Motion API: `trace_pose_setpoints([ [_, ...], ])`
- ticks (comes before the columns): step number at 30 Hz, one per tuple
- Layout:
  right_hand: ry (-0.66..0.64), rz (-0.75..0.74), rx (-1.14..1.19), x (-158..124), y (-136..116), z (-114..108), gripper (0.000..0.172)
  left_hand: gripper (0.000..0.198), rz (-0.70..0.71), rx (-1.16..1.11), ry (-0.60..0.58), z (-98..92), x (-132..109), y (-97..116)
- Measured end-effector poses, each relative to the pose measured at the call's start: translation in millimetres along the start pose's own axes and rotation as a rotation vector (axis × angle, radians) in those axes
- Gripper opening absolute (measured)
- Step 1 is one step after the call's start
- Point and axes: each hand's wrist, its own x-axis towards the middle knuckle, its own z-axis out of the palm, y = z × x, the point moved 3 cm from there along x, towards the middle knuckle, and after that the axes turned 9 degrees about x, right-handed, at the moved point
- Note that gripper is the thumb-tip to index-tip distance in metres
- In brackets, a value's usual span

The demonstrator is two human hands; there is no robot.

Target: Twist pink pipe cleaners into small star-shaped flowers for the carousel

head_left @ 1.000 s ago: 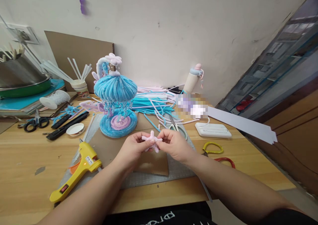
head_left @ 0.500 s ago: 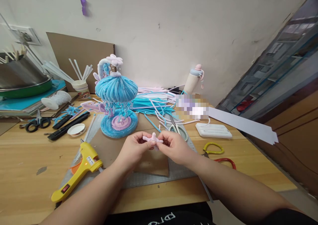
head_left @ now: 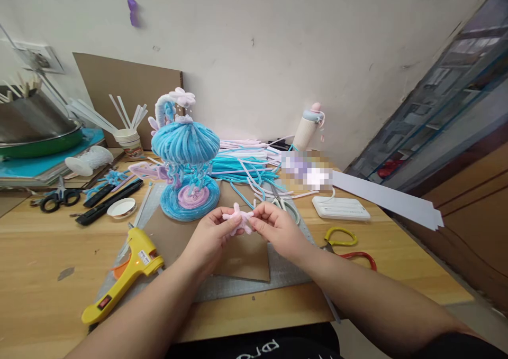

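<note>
A small pale pink star-shaped piece of fuzzy pipe cleaner (head_left: 243, 221) is held up between my two hands, above the brown cardboard (head_left: 246, 258). My left hand (head_left: 212, 235) pinches it, thumb across its front. On the other side, my right hand (head_left: 275, 229) pinches one of its arms between thumb and fingers. Behind my left hand stands a blue pipe-cleaner jellyfish lamp shape (head_left: 186, 143) on a round blue and pink coiled base (head_left: 169, 203). Loose blue and pink pipe cleaners (head_left: 242, 168) lie in a pile beyond my hands.
A yellow glue gun (head_left: 135, 269) lies left of my forearm. White-handled scissors (head_left: 291, 211), red-and-yellow scissors (head_left: 341, 236) and a white power bank (head_left: 340, 208) are on the right. Black scissors (head_left: 59, 196), a black cutter (head_left: 109, 203) and a small white lid (head_left: 121, 208) lie left.
The pink star piece has been tilted up so its flat face shows more, with one arm pointing upward. Both hands keep hold of it and have shifted only slightly.
</note>
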Motion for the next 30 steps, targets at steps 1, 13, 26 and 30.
trace_pose_setpoints([
  [1,0.011,0.018,-0.003,0.2,-0.2,-0.3,0.025,0.026,-0.005,-0.013,0.006,0.0,0.3,-0.5],
  [13,-0.191,0.102,-0.071,0.6,0.9,-2.9,0.025,0.017,-0.146,-0.079,-0.201,4.1,-1.3,2.5],
  [26,-0.407,0.634,0.236,-8.0,7.4,-8.9,0.015,0.020,-0.066,0.616,-0.481,2.1,-13.4,16.5],
  [30,-0.324,0.256,-0.231,-6.4,-2.0,-8.6,0.009,0.019,0.048,0.807,-0.316,1.7,-8.0,16.3],
])
